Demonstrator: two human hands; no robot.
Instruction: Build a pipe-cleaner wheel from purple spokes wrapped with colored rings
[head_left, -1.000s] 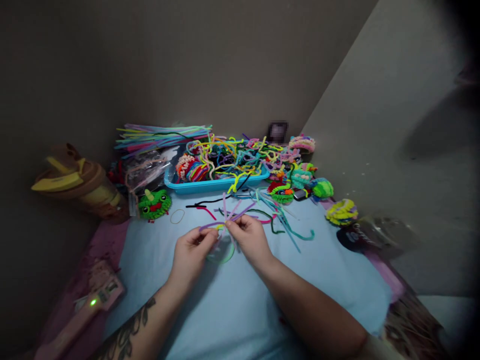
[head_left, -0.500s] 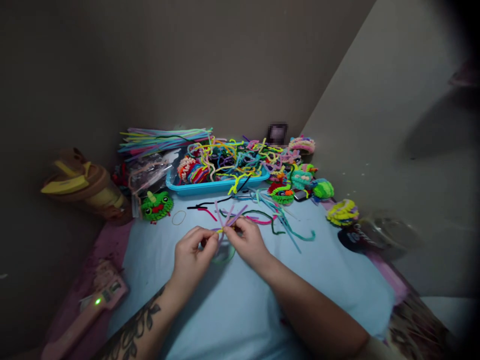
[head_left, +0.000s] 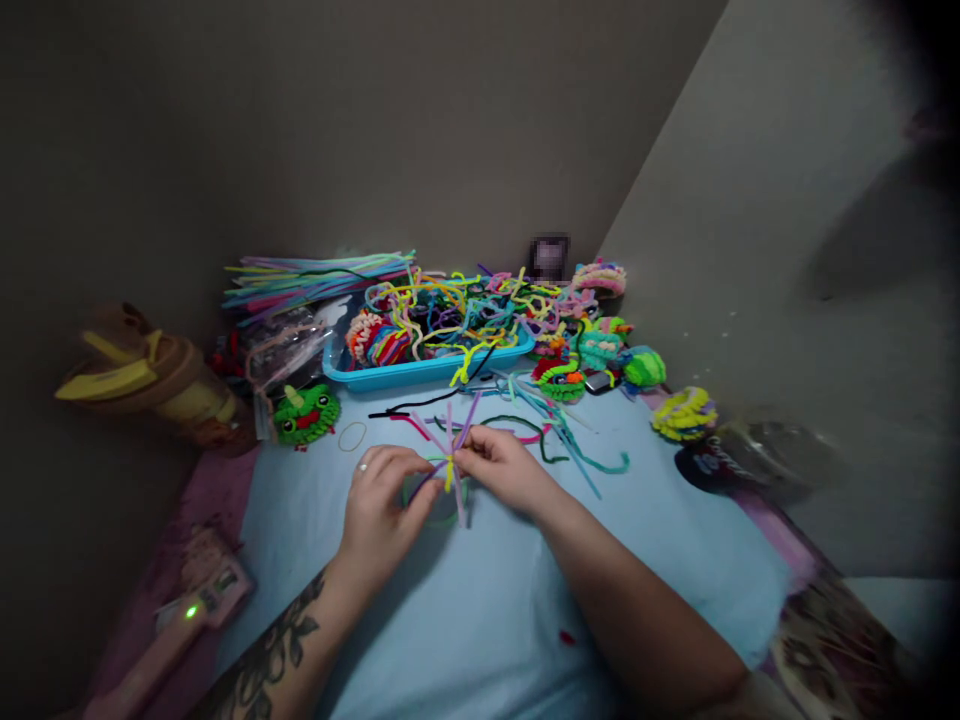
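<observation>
Between my two hands is a star-shaped bundle of purple and lilac pipe cleaners (head_left: 460, 500), crossed at the middle with a short yellow pipe cleaner (head_left: 449, 472) at the crossing. My left hand (head_left: 388, 505) pinches a darker purple arm of it at the left, between thumb and fingers. On the other side my right hand (head_left: 504, 472) grips it close to the centre. Lilac ends fan upward and one points down. Under the bundle a pale green ring (head_left: 442, 520) lies on the light blue cloth (head_left: 465, 620), partly hidden by my left hand.
A blue tray (head_left: 420, 377) heaped with tangled pipe cleaners stands at the back. Long straight pipe cleaners (head_left: 315, 280) lie behind it. A green fuzzy figure (head_left: 306, 415), a brown cup (head_left: 165, 385) and a pink device (head_left: 217, 590) sit left; a clear container (head_left: 780, 450) is at right.
The bundle has turned so its arms spread wider and the yellow piece shows more, with a lilac end now pointing down. My left hand's fingers have shifted along the bundle. The view moved slightly.
</observation>
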